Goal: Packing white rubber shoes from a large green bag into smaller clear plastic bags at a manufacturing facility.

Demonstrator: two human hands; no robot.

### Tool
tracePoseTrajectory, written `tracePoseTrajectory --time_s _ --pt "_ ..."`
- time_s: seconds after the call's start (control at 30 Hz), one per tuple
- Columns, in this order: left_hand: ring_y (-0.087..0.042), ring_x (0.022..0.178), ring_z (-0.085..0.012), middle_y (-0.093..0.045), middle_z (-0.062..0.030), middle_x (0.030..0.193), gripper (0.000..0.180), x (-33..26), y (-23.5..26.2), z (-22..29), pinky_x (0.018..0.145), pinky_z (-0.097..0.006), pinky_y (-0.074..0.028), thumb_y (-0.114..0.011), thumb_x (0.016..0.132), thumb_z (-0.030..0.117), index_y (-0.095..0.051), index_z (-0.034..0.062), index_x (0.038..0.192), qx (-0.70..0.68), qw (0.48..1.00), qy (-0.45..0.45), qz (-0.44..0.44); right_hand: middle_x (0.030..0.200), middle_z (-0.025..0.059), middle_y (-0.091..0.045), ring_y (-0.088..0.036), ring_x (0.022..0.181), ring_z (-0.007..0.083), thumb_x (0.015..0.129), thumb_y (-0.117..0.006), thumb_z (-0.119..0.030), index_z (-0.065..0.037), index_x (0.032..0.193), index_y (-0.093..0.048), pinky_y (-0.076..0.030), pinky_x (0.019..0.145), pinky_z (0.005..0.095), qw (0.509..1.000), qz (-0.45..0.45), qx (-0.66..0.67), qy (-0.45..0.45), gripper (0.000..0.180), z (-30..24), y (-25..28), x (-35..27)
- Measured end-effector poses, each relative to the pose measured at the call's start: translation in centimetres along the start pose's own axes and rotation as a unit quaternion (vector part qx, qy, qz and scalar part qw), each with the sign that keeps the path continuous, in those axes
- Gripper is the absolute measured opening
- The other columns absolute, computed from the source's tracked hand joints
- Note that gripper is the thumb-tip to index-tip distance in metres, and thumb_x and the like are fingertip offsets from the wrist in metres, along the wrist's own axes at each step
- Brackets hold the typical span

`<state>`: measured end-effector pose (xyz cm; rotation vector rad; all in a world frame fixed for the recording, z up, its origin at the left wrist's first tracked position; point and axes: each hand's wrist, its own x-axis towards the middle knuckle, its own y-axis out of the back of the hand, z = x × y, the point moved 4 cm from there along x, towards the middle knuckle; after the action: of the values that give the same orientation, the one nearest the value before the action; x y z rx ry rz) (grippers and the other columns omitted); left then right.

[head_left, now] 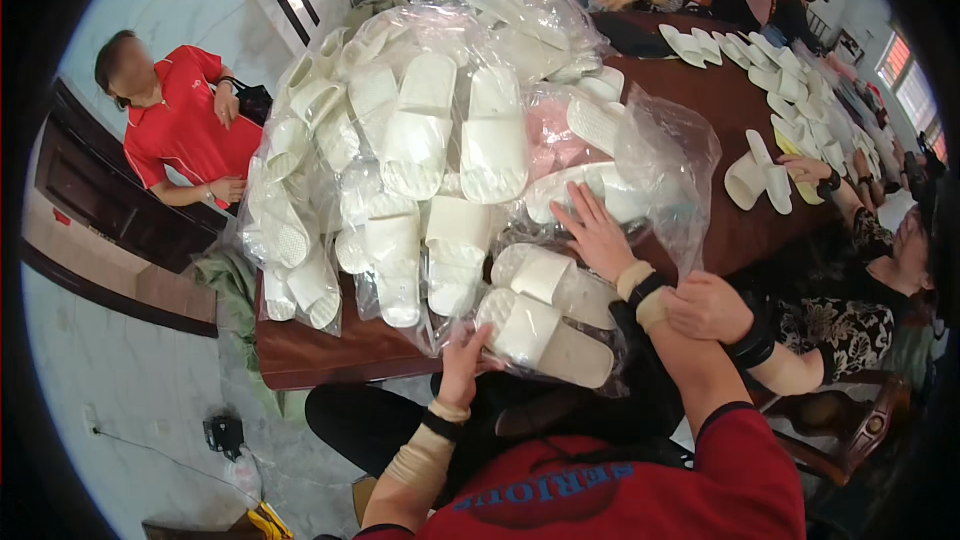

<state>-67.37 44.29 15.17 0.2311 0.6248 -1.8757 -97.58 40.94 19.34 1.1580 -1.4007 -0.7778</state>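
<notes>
Looking down from my head, my left hand [465, 360] curls its fingers against the near end of the bagged pair of white slippers [545, 335] at the table [330, 355] edge, likely to stop it sliding off. My right hand [595, 230] lies flat, fingers spread, pressing the heap of bagged slippers [420, 140] steady, while a co-worker's hand [705, 305] rests on my forearm.

Brown table [330, 355] under bagged white slippers [420, 130]

Matt white foam slippers [418, 130] in glossy, crinkled clear plastic bags [668, 155] — on a smooth, polished wooden table [330, 355].
</notes>
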Motion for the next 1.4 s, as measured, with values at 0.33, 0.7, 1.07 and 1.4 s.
tracePoseTrajectory --time_s 0.33,0.7,1.07,1.4 --pt "-0.069 0.085 -0.0273 -0.06 -0.0043 0.091 0.009 7.0 1.5 1.1 0.073 -0.037 -0.059 -0.051 0.1 0.014 -0.055 0.0068 0.098 -0.121 0.988 -0.052 0.077 0.107 0.0182 -0.061 -0.061 0.099 0.0335 0.091 -0.062 -0.009 -0.001 0.105 -0.061 -0.048 0.083 0.0367 0.93 0.192 0.261 -0.174 0.016 2.4 7.6 -1.6" --pt "-0.068 0.091 -0.0186 -0.064 -0.0061 0.115 0.039 3.7 2.7 1.0 0.076 -0.033 -0.058 -0.061 0.096 0.027 -0.053 0.0082 0.129 0.034 0.998 0.004 -0.059 0.105 0.0234 -0.066 -0.063 0.099 0.0429 0.079 -0.073 -0.015 -0.006 0.121 -0.054 -0.051 0.084 0.0459 0.92 -0.062 0.28 -0.268 0.047 -5.6 -0.5 -13.0" --pt "-0.064 0.093 -0.0125 -0.069 -0.0076 0.108 0.045 8.0 10.2 4.3 0.071 -0.028 -0.053 -0.065 0.096 0.03 -0.057 0.0016 0.129 0.145 0.966 -0.207 0.051 0.105 0.0085 -0.061 -0.06 0.093 0.0177 0.081 -0.07 -0.005 0.004 0.115 -0.056 -0.049 0.085 0.031 0.805 0.164 0.475 -0.317 0.038 5.0 -6.4 -12.2" --pt "-0.058 0.067 -0.0231 -0.063 -0.0103 0.082 0.031 5.3 6.0 3.5 0.067 -0.035 -0.048 -0.069 0.09 0.033 -0.068 0.0064 0.105 0.376 0.878 -0.263 0.136 0.121 0.0154 -0.057 -0.054 0.114 0.0259 0.065 -0.074 -0.002 0.005 0.128 -0.048 -0.043 0.1 0.0384 0.864 0.096 0.362 -0.336 0.068 4.4 -5.4 -8.5"
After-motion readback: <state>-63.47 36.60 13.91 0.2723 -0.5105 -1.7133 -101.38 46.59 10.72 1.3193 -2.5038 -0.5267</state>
